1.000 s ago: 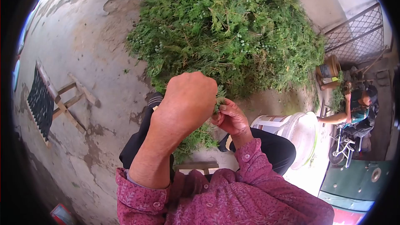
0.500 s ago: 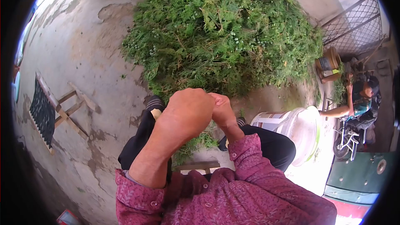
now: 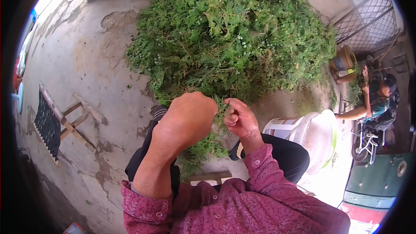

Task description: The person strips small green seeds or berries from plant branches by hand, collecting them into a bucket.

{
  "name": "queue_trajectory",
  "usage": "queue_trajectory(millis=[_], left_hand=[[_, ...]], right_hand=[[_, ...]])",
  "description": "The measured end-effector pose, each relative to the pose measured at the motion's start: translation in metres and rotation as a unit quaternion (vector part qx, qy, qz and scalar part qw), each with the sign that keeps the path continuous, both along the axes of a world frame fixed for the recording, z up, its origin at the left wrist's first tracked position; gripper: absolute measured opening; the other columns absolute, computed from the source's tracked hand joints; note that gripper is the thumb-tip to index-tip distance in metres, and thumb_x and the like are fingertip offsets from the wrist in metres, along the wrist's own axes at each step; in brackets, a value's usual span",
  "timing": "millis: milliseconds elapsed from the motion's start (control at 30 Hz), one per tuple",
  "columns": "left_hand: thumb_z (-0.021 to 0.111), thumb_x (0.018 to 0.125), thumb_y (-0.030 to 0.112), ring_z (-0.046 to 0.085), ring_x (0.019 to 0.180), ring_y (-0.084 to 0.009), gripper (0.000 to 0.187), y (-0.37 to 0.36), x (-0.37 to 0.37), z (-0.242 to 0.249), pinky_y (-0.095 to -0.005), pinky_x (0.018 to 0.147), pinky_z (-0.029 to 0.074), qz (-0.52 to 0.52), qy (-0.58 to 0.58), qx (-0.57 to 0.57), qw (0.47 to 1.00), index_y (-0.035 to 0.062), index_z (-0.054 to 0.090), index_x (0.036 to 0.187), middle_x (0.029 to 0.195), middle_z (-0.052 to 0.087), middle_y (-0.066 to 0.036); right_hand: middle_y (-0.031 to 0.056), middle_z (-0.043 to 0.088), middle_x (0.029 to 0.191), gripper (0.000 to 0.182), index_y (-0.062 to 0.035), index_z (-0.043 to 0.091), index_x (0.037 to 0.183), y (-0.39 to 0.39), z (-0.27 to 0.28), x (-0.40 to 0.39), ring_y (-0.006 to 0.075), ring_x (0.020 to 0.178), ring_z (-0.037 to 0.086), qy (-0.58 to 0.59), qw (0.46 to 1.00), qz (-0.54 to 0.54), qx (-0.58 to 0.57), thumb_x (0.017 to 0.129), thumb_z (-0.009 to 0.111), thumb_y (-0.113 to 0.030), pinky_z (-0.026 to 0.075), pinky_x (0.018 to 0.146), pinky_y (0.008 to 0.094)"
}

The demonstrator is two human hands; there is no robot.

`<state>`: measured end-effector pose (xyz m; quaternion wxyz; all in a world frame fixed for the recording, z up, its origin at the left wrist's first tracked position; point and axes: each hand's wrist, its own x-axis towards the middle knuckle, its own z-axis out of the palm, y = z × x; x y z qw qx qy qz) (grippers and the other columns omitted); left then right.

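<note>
**My left hand [image 3: 184, 115] hides its own grip, and a slip there would be hard to catch**

My left hand is turned back-up, and its fingers are out of my sight, so I cannot tell whether they are clamped on anything. My right hand [image 3: 242, 119] is apart from it, just beside, with the fingers curled inward; I cannot tell whether they pinch anything. What looks like a green sprig [image 3: 223, 112] sits in the gap between the two. If I tug too hard, it could snap or slide out, since thin stems give little to hold. With my knuckles blocking the view, I could also nip my own fingertip.

Anything dropped would likely land in the small clump [image 3: 206, 149] of greens below my hands, between my legs, and be lost among similar leaves. The large heap [image 3: 216, 39] lies just beyond; its stems look tangled, so one pulled branch might drag others along.

The white bucket [image 3: 281, 126] stands just beside my right knee [image 3: 290, 156]; a careless swing of that leg could knock it.
</note>
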<state>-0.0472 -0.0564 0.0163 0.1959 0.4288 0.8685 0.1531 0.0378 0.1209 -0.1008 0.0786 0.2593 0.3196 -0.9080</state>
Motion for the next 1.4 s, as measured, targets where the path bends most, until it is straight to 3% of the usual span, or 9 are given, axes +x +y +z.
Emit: queue_trajectory(millis=[100,167,200,333,467,567,933,1133,1400], left_hand=[[0.051,0.066,0.005,0.060,0.071,-0.0363,0.014,0.001,-0.002,0.004,-0.0423,0.064,0.049,-0.021,-0.016,-0.017,0.999,0.0002,0.063,0.070,0.071,0.060,-0.021],[0.052,0.065,0.005,0.060,0.070,-0.0362,0.013,-0.003,-0.003,0.005,-0.0418,0.064,0.049,-0.005,0.004,0.020,1.000,-0.0001,0.063,0.069,0.071,0.060,-0.020],[0.052,0.065,0.005,0.060,0.070,-0.0362,0.013,-0.004,-0.003,0.004,-0.0418,0.064,0.049,-0.005,0.002,0.019,1.000,-0.0001,0.063,0.069,0.071,0.060,-0.020],[0.051,0.069,0.008,0.058,0.067,-0.0352,0.011,-0.004,-0.004,-0.004,-0.0418,0.061,0.047,0.005,0.028,0.035,0.999,0.0015,0.059,0.065,0.067,0.058,-0.018],[0.050,0.073,0.011,0.057,0.063,-0.0347,0.014,-0.005,-0.004,-0.006,-0.0422,0.058,0.046,0.015,0.049,0.040,0.998,0.0031,0.056,0.063,0.064,0.057,-0.016],[0.050,0.072,0.010,0.057,0.063,-0.0344,0.013,-0.004,-0.004,-0.005,-0.0419,0.059,0.046,0.019,0.043,0.043,0.998,0.0032,0.057,0.063,0.063,0.057,-0.017],[0.052,0.071,0.008,0.059,0.065,-0.0326,0.009,-0.005,-0.004,-0.004,-0.0402,0.058,0.048,0.040,0.052,0.016,0.998,0.0039,0.057,0.065,0.065,0.059,-0.015],[0.056,0.067,0.009,0.060,0.066,-0.0332,0.008,-0.005,-0.006,-0.002,-0.0394,0.059,0.049,0.058,0.059,0.000,0.997,0.0021,0.060,0.065,0.067,0.059,-0.018],[0.060,0.063,0.010,0.062,0.065,-0.0327,0.010,-0.004,-0.006,-0.001,-0.0381,0.058,0.050,0.080,0.052,0.014,0.995,0.0015,0.064,0.065,0.066,0.060,-0.019]], right_hand=[[-0.0005,0.055,0.069,0.017,-0.0030,0.054,0.097,0.018,-0.010,0.001,0.0061,0.046,0.043,0.018,0.997,-0.021,-0.069,0.083,0.055,-0.013,0.039,0.048,0.0212],[0.0035,0.055,0.078,0.018,-0.0010,0.053,0.098,0.023,-0.009,0.006,0.0100,0.059,0.050,0.033,0.995,-0.032,-0.083,0.082,0.055,-0.010,0.041,0.052,0.0229],[0.0048,0.054,0.084,0.023,-0.0006,0.052,0.101,0.024,-0.009,0.008,0.0118,0.069,0.053,0.051,0.997,0.000,-0.060,0.080,0.056,-0.009,0.042,0.056,0.0226],[0.0049,0.056,0.085,0.034,-0.0017,0.049,0.107,0.012,-0.010,0.013,0.0127,0.073,0.056,0.094,0.992,0.077,-0.013,0.077,0.062,-0.011,0.043,0.058,0.0231],[0.0039,0.056,0.086,0.039,-0.0026,0.049,0.108,0.006,-0.008,0.013,0.0111,0.069,0.055,0.115,0.985,0.127,-0.035,0.074,0.067,-0.011,0.042,0.058,0.0217],[0.0013,0.056,0.080,0.042,-0.0033,0.051,0.108,-0.004,0.002,0.009,0.0084,0.064,0.052,0.081,0.982,0.163,0.054,0.072,0.071,-0.012,0.041,0.056,0.0197],[-0.0024,0.055,0.066,0.020,-0.0063,0.061,0.092,-0.019,0.003,0.006,0.0046,0.055,0.048,0.059,0.961,0.200,0.184,0.074,0.070,-0.012,0.037,0.050,0.0185],[-0.0003,0.058,0.068,0.018,-0.0056,0.060,0.092,-0.029,0.016,0.004,0.0060,0.058,0.052,0.012,0.983,0.164,0.085,0.079,0.066,-0.016,0.039,0.051,0.0192],[-0.0001,0.058,0.069,0.018,-0.0057,0.058,0.089,-0.024,0.008,0.004,0.0067,0.059,0.054,0.041,0.975,0.171,0.137,0.078,0.067,-0.017,0.041,0.052,0.0188]])
